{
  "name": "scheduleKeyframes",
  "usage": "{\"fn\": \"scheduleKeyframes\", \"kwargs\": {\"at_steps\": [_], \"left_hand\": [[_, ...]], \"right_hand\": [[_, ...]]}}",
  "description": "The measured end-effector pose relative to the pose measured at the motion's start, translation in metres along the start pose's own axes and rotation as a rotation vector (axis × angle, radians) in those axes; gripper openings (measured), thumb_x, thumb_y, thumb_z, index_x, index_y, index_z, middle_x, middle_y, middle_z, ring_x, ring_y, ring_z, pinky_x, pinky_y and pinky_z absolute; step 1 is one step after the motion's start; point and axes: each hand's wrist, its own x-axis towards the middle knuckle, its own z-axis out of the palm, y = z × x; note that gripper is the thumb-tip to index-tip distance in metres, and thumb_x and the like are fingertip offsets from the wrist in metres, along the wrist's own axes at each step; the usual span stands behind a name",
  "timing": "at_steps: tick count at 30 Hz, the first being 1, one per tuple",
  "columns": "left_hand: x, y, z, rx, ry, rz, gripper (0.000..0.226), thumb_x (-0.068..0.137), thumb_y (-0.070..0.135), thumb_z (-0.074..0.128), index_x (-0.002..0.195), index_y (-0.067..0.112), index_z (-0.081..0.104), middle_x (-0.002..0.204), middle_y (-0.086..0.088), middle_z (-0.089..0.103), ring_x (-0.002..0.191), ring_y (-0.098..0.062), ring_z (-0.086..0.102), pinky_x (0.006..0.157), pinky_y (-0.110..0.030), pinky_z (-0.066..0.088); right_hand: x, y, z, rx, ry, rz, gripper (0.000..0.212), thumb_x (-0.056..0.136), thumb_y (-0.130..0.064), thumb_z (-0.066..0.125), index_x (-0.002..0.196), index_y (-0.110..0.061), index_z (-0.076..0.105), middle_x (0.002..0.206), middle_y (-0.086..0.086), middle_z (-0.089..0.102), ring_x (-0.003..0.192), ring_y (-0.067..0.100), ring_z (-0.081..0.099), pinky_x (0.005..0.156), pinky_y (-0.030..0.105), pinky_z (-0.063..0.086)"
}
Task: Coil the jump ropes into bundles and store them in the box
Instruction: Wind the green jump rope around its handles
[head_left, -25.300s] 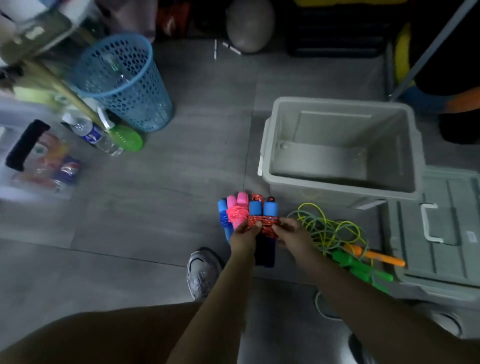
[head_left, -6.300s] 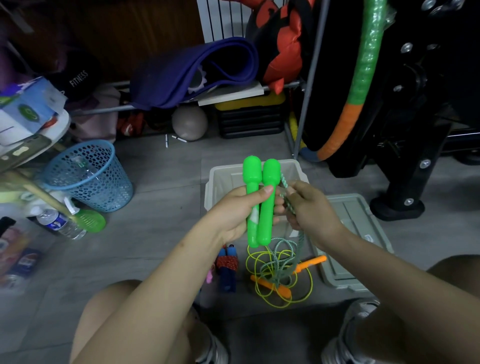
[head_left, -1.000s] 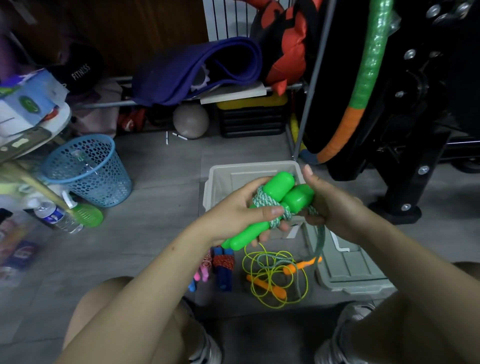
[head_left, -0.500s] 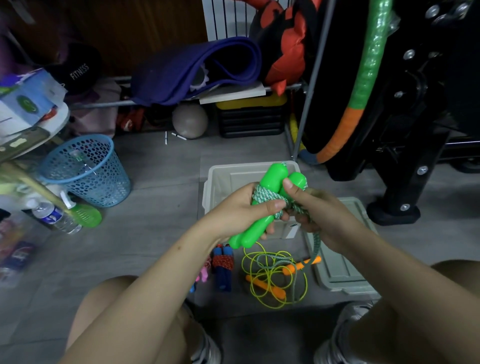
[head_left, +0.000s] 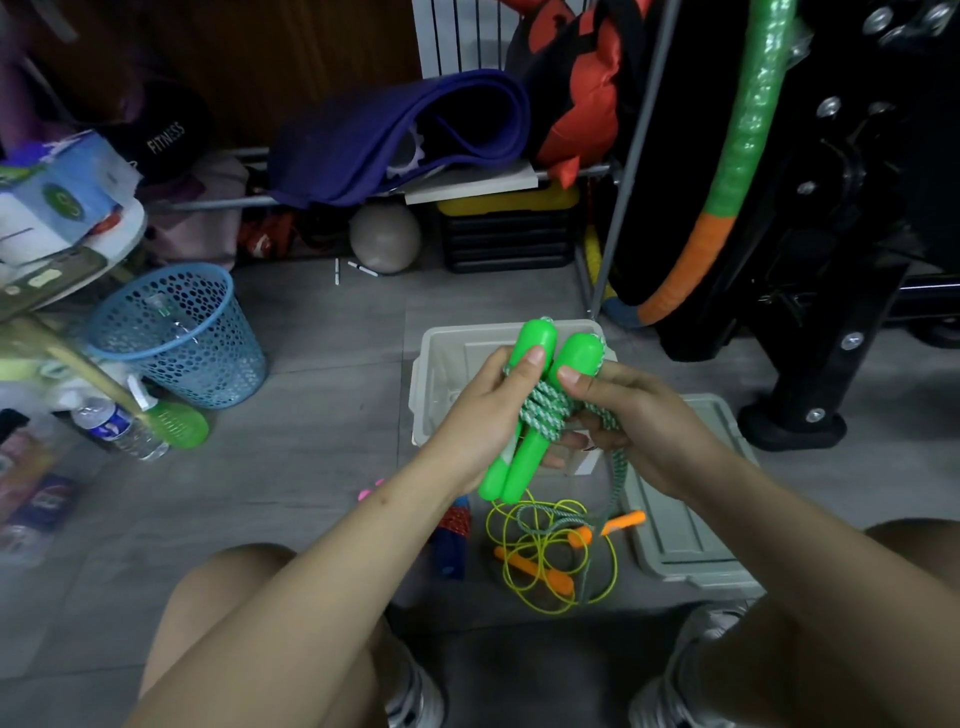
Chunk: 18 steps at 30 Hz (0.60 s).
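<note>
The left grip (head_left: 488, 410) clamps both green handles (head_left: 524, 410), long axis upright and tilted. The right grip (head_left: 639, 421) pinches the cord (head_left: 545, 410) beside them; its slack (head_left: 617, 467) trails to the floor, the box (head_left: 431, 374) just beyond.

Bright green handles (head_left: 524, 405), green-and-white flecked rope (head_left: 545, 410), pale grey box (head_left: 431, 374) and lid (head_left: 685, 525), yellow cord (head_left: 550, 566) with orange handles (head_left: 535, 571), perforated blue basket (head_left: 182, 338), purple mat (head_left: 395, 135), grey floor (head_left: 311, 467)
</note>
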Motion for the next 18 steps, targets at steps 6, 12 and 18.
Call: {"fn": "scheduleKeyframes", "kwargs": {"at_steps": [6,12,18], "left_hand": [[-0.001,0.003,0.003,0.104,-0.044,0.014,0.023,0.096,0.042,0.041,0.113,0.026,0.043,0.081,-0.01,0.064,0.055,-0.03,0.066,0.049,-0.038,0.056],[0.003,0.008,-0.002,0.014,-0.107,-0.12,0.029,0.096,0.042,0.041,0.119,0.024,0.041,0.08,-0.017,0.066,0.059,-0.034,0.066,0.054,-0.046,0.058],[0.001,0.019,-0.006,0.089,-0.25,-0.284,0.035,0.098,0.025,0.024,0.105,0.001,0.049,0.076,-0.015,0.062,0.062,-0.026,0.065,0.061,-0.037,0.057]], "right_hand": [[0.002,-0.003,-0.005,0.028,-0.069,0.021,0.035,0.077,-0.038,0.063,0.094,-0.008,0.056,0.068,0.004,0.046,0.054,0.008,0.037,0.042,0.02,0.02],[0.007,0.004,0.003,0.095,-0.01,0.045,0.026,0.082,-0.032,0.065,0.091,-0.01,0.055,0.066,0.004,0.046,0.048,0.009,0.039,0.038,0.019,0.019],[0.011,0.005,0.003,0.097,0.079,0.102,0.018,0.082,-0.026,0.066,0.079,-0.012,0.055,0.055,0.0,0.042,0.042,0.007,0.033,0.036,0.019,0.016]]}}
